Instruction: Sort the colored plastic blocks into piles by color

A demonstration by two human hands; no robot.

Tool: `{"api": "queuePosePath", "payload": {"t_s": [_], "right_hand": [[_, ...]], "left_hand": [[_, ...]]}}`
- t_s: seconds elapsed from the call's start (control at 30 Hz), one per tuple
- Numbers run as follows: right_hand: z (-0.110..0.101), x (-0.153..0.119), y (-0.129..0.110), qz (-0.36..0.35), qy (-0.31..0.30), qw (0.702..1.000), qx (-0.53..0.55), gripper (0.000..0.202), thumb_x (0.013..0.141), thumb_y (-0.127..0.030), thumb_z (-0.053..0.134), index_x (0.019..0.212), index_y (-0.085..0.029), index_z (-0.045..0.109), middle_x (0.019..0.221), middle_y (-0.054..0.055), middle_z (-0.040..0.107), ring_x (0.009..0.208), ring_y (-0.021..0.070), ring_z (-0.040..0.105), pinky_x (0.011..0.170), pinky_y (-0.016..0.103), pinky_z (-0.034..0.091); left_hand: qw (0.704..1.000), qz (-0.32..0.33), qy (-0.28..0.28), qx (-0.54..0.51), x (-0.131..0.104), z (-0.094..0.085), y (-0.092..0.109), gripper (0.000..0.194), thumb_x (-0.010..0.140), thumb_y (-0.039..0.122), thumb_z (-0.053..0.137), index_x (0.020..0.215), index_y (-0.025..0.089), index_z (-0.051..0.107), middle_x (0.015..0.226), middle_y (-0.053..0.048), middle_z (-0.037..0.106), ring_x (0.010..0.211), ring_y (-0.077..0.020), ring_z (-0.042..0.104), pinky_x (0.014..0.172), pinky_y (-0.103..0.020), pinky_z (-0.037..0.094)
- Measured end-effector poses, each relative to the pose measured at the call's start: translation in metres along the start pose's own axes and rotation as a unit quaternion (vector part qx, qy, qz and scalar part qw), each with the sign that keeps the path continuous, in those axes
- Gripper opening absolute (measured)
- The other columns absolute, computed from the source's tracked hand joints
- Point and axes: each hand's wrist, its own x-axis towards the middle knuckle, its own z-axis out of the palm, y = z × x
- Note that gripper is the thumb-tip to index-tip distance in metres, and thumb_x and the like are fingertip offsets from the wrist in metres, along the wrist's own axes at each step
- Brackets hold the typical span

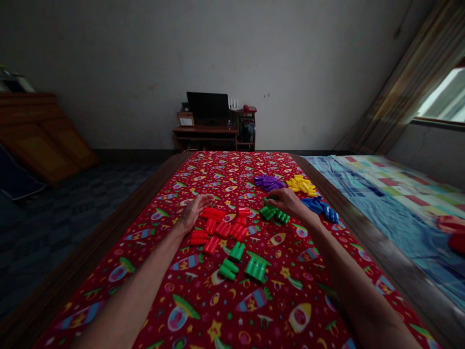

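Observation:
My left hand (195, 212) is open, fingers stretched out to the right, beside a cluster of red plastic toy blocks (223, 229) shaped like joined tubes. My right hand (286, 200) reaches over a small pile of green blocks (282, 217). Its fingers are pinched around a green toy block (268, 200), mostly covered by the fingertips. Closer to me, in front of the red cluster, lie a few separate green blocks (256, 268). Beyond my right hand are purple blocks (269, 182) and yellow blocks (301, 185). Blue blocks (317, 206) lie to its right, partly behind the wrist.
A red patterned cloth (250, 310) covers the long table with dark wooden edges (363, 242). To the right is a bed with a blue and checkered cover (366, 203). A desk (207, 130) with a monitor (208, 107) stands by the far wall; a wooden cabinet (43, 131) is at left.

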Motion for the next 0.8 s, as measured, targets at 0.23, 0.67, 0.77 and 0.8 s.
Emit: {"api": "queuePosePath", "payload": {"t_s": [0.23,0.67,0.77,0.8], "right_hand": [[-0.001,0.001,0.021,0.052,0.090,0.994,0.034,0.024,0.079,-0.022,0.057,0.092,-0.015,0.076,0.084,0.007,0.074,0.076,0.0183,0.065,0.070,0.026,0.046],[0.037,-0.113,-0.065,-0.268,-0.136,0.952,-0.064,0.045,0.087,-0.031,0.063,0.129,-0.019,0.057,0.126,0.014,0.061,0.121,0.0253,0.053,0.098,0.036,0.045],[0.041,-0.114,-0.054,-0.278,-0.097,0.953,-0.064,0.042,0.092,-0.027,0.055,0.133,-0.017,0.053,0.131,0.016,0.057,0.126,0.0234,0.050,0.100,0.035,0.044],[0.038,-0.107,-0.049,-0.269,-0.088,0.957,-0.063,0.040,0.092,-0.027,0.054,0.131,-0.017,0.053,0.129,0.015,0.059,0.122,0.0226,0.053,0.097,0.034,0.046]], "left_hand": [[1.000,-0.004,0.003,0.005,0.000,0.000,0.002,0.061,0.074,0.071,0.054,0.092,0.015,0.069,0.103,-0.014,0.073,0.113,-0.0317,0.062,0.101,-0.046,0.043],[0.959,0.114,-0.055,0.252,-0.013,0.023,0.049,0.028,0.075,0.047,0.062,0.086,0.023,0.073,0.094,-0.006,0.073,0.100,-0.0282,0.064,0.097,-0.039,0.045],[0.910,0.119,-0.215,0.333,-0.038,0.048,0.071,0.015,0.075,0.039,0.065,0.081,0.029,0.074,0.086,-0.003,0.073,0.089,-0.0257,0.066,0.090,-0.035,0.047],[0.891,0.120,-0.258,0.353,-0.050,0.056,0.072,0.015,0.075,0.038,0.066,0.085,0.031,0.074,0.086,-0.002,0.073,0.088,-0.0255,0.066,0.088,-0.034,0.048]]}}
